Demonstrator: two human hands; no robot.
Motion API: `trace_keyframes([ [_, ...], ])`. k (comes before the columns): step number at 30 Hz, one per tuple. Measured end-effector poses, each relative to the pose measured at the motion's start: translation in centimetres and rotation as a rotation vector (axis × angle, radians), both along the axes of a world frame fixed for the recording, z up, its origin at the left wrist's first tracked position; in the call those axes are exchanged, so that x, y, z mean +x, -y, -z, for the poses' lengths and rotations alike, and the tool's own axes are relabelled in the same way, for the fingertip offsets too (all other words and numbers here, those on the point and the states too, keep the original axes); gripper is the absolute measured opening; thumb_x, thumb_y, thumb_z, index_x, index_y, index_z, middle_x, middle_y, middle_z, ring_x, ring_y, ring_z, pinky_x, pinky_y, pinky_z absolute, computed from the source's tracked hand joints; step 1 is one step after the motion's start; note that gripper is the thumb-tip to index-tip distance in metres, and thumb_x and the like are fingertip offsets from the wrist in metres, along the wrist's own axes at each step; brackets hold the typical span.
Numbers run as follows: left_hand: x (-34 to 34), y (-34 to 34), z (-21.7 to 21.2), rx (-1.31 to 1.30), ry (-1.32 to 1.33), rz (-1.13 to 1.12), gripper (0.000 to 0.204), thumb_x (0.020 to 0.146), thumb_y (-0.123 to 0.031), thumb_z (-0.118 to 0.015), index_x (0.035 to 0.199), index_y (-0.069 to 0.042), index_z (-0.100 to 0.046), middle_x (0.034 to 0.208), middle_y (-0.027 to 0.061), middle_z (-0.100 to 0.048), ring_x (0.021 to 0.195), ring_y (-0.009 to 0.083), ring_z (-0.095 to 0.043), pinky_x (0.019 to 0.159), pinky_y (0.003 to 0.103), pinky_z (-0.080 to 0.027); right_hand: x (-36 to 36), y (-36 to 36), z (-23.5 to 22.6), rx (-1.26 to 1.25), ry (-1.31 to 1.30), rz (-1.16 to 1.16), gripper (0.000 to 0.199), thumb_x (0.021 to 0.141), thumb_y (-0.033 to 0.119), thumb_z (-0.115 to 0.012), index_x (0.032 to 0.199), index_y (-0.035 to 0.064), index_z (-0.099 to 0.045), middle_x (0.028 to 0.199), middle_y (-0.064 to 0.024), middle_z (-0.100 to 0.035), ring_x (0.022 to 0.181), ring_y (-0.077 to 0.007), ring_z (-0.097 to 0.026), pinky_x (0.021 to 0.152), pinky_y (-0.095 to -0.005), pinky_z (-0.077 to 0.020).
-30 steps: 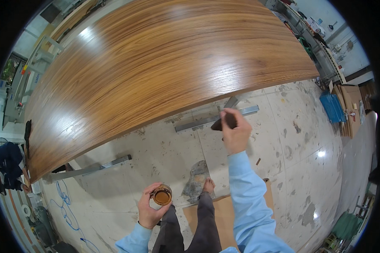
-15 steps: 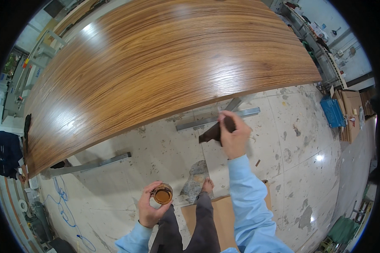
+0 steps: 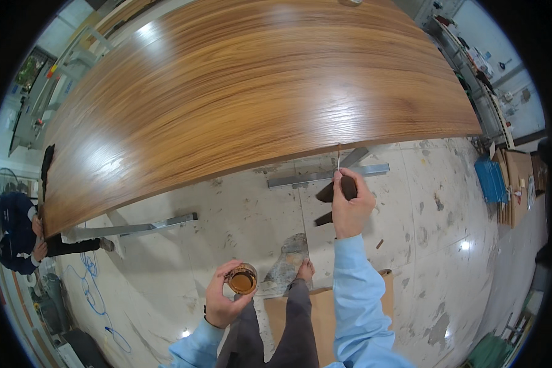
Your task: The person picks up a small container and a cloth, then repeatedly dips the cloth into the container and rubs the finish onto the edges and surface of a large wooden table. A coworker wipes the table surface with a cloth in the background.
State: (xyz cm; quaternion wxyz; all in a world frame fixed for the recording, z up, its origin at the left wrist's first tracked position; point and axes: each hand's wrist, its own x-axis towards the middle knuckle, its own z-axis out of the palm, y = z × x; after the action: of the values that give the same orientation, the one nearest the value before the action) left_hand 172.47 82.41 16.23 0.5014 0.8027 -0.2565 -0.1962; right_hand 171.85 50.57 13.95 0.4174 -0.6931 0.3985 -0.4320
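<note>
**Brown stain, cup and brush at the edge of a glossy wooden panel**

Brown liquid fills a small round clear cup [image 3: 243, 281], held low in the frame by the left hand [image 3: 222, 300]. The fingers of that hand curl around the cup's side and grip it; the cup stands upright, well below the panel's edge and above the person's knees.

The right hand [image 3: 351, 208] is raised toward the near edge of the panel. It is closed in a pinch on a thin pale brush handle [image 3: 338, 161], which points up to touch or nearly touch the panel's lower edge; contact cannot be confirmed. A dark cloth or pad [image 3: 325, 194] sits in the same hand, bunched under the fingers and sticking out to the left.

Both forearms wear light blue sleeves [image 3: 357, 294]. Dark grey trousers [image 3: 294, 325] and a bare foot [image 3: 305, 268] show between them, above a sheet of brown cardboard [image 3: 325, 313] on the floor.

The large glossy striped wooden panel [image 3: 257, 92] spans the upper frame, with bright light reflections. Under it, grey metal bars [image 3: 325, 175] rest on a pale, stained floor [image 3: 239, 214].

At far left a person in dark blue clothing [image 3: 15, 230] stands beside the panel's end. A blue cable [image 3: 92, 276] lies coiled on the floor nearby. Blue flat items [image 3: 490, 181] and cardboard boxes [image 3: 518, 184] sit at far right.
</note>
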Motion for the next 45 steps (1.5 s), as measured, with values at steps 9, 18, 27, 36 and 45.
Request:
trace_keyframes([
  [9,0.3,-1.5,0.3,0.017,-0.005,-0.010,0.069,0.076,0.004,-0.089,0.136,0.002,-0.056,0.142,0.0183,-0.060,0.127,0.0264,-0.064,0.110,0.036,-0.054,1.0,-2.0,0.1,0.027,-0.059,-0.269,0.017,0.091,0.005,-0.078,0.108,0.0050,-0.075,0.100,-0.0119,-0.078,0.089,-0.0296,-0.076,0.081,-0.0351,-0.0582],
  [18,0.4,-2.6,0.3,0.025,-0.003,-0.049,0.069,0.076,0.005,-0.089,0.136,0.004,-0.055,0.141,0.0198,-0.060,0.128,0.0281,-0.064,0.111,0.037,-0.053,2.9,-5.6,0.1,-0.111,-0.064,-0.400,0.018,0.088,0.005,-0.080,0.105,0.0058,-0.075,0.097,-0.0114,-0.077,0.085,-0.0270,-0.076,0.078,-0.0360,-0.0584],
  [27,0.9,-4.7,0.7,0.026,-0.002,-0.077,0.072,0.075,0.006,-0.089,0.138,0.004,-0.054,0.142,0.0194,-0.058,0.129,0.0287,-0.063,0.112,0.038,-0.052,4.2,-7.9,-0.4,-0.089,-0.098,-0.368,0.012,0.090,0.007,-0.081,0.100,0.0047,-0.074,0.095,-0.0112,-0.077,0.082,-0.0264,-0.074,0.077,-0.0353,-0.0577],
  [36,1.4,-6.5,0.8,-0.021,-0.013,-0.174,0.067,0.077,-0.002,-0.091,0.135,-0.003,-0.059,0.140,0.0181,-0.063,0.123,0.0290,-0.069,0.102,0.037,-0.058,4.5,-8.1,-1.3,-0.103,-0.127,-0.268,0.013,0.090,0.008,-0.080,0.102,0.0055,-0.074,0.095,-0.0117,-0.075,0.082,-0.0274,-0.074,0.077,-0.0358,-0.0576],
  [45,1.8,-8.4,0.9,0.002,-0.020,-0.225,0.067,0.077,-0.004,-0.091,0.135,-0.005,-0.058,0.140,0.0168,-0.063,0.125,0.0285,-0.067,0.103,0.037,-0.056,6.7,-12.1,-0.6,-0.088,-0.129,-0.246,0.013,0.092,0.009,-0.079,0.104,0.0047,-0.075,0.097,-0.0137,-0.076,0.084,-0.0291,-0.075,0.077,-0.0368,-0.0583],
])
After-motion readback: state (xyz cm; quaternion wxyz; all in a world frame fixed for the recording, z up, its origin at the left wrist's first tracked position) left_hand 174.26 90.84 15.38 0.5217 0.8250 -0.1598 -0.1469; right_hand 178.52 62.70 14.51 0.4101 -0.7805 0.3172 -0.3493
